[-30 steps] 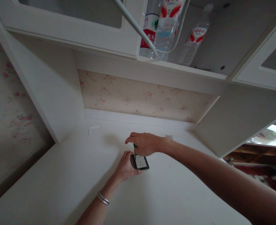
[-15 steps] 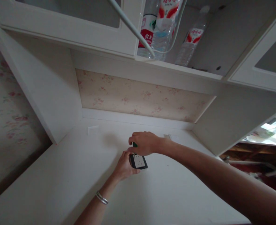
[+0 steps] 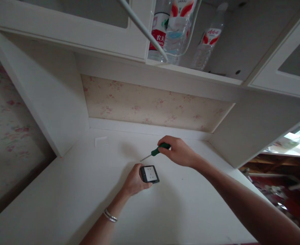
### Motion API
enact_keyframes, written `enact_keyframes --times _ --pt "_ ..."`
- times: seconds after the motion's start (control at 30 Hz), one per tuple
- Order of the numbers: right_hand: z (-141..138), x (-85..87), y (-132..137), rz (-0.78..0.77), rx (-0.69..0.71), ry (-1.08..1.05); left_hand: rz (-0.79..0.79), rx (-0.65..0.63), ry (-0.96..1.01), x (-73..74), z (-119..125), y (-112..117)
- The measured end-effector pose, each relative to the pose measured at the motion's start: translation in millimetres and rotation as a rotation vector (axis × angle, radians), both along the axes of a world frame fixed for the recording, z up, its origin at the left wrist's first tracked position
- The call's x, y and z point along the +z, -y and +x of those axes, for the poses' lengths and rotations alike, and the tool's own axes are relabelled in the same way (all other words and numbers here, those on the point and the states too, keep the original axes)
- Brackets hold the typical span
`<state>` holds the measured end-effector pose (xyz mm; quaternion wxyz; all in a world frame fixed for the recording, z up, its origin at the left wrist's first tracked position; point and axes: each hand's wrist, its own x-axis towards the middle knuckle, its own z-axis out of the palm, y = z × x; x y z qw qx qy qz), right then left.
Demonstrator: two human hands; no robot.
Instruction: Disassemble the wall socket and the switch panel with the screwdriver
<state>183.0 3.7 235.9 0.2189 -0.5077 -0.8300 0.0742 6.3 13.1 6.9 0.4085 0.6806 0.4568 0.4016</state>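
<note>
My left hand (image 3: 135,179) grips the left side of a small dark socket plate (image 3: 150,174) with a white face, holding it on the white desk (image 3: 63,190). A silver bracelet (image 3: 110,215) circles that wrist. My right hand (image 3: 178,151) is closed on a green-handled screwdriver (image 3: 157,151). Its thin metal shaft points left and down, the tip hanging above the desk just beyond the plate. The screwdriver does not touch the plate.
A small white plate (image 3: 101,141) lies at the desk's back left. Above, an open cabinet shelf holds water bottles (image 3: 162,30) in a clear bag, with a white door edge (image 3: 142,29) jutting out. Floral wallpaper (image 3: 152,105) backs the alcove. Clutter shows at right.
My right hand has lifted off the socket plate and moved right and back, drawing the screwdriver clear so its shaft now shows. The left hand stays on the plate.
</note>
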Motion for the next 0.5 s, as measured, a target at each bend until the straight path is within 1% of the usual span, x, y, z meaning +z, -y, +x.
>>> enact_keyframes --times 0.07,0.13,0.17,0.27,0.33,0.4,0.5 --pt "24.0 -21.0 1.2 -0.066 -0.166 -0.185 0.028 -0.006 0.01 1.0 0.6 1.1" --pt "48.0 -51.3 3.8 -0.162 -0.31 -0.388 0.048 0.001 0.008 0.6 1.8 1.4" --pt "59.1 -68.3 6.3 -0.166 -0.364 -0.497 0.06 0.009 -0.001 0.3 2.3 1.4" --pt "84.8 -118.0 19.5 -0.167 -0.476 -0.742 0.124 0.036 -0.051 1.0 2.9 1.3" --pt "94.8 -144.6 31.8 -0.225 -0.534 -0.886 0.17 0.046 -0.083 3.3 2.8 1.5" --pt "99.1 -164.5 43.6 -0.26 -0.578 -0.983 0.216 0.042 -0.099 6.2 2.9 1.8" --pt "96.5 -184.8 55.9 -0.259 -0.63 -1.043 0.269 0.013 -0.114 9.1 3.6 2.0"
